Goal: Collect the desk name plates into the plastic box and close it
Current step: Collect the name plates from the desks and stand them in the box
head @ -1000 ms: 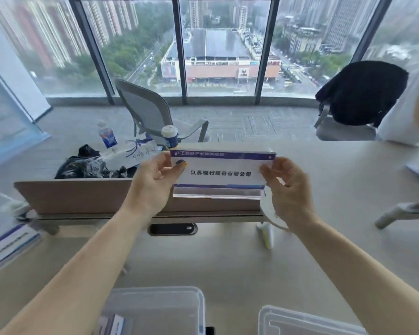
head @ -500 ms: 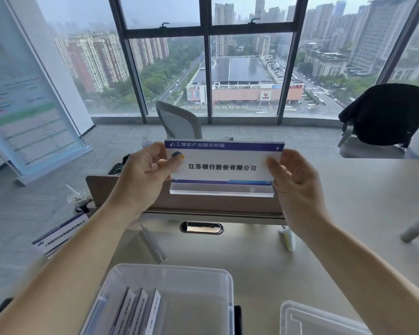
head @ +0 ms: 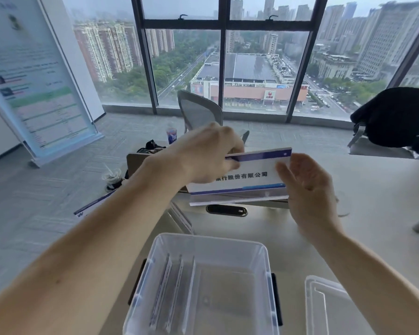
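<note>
Three name plates (head: 169, 293) standing on edge along the left side of the clear plastic box (head: 264, 257), right side of it bare; lid (head: 329, 308) lying just beside, to the right. Held above the desk (head: 373, 189), beyond the box: one more desk name plate (head: 252, 176), long axis left to right, printed face toward the camera, right end tilted up. Left hand (head: 208, 155) clamped over its top left edge; right hand (head: 307, 189) open-palmed, fingers loose against the right end. Clear desk around the box.
</note>
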Action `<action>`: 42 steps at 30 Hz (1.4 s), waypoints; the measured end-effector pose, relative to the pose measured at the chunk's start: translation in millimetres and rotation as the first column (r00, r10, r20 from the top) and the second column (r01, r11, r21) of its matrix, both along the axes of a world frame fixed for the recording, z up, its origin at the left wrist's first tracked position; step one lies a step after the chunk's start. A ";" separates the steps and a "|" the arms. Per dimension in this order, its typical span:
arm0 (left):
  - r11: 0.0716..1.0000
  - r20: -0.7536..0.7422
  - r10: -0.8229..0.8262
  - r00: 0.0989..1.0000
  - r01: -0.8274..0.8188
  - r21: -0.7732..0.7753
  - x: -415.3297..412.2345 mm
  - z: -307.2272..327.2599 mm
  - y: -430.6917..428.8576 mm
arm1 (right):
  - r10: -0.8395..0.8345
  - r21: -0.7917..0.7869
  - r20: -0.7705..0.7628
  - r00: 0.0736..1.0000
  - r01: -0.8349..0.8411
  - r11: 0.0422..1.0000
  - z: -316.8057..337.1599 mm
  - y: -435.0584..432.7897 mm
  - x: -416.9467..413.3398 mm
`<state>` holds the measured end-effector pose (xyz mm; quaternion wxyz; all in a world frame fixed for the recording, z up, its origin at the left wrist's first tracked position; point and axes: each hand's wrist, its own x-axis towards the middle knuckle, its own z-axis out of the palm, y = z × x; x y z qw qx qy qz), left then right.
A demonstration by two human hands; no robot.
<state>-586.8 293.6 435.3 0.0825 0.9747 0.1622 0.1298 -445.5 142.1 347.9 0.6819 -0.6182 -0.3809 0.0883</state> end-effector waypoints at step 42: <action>0.596 -0.390 0.496 0.776 -0.631 -0.496 -44.7 -418.7 -42.2 | -0.216 -0.697 -0.681 0.700 -0.527 0.486 -379.5 51.8 -86.2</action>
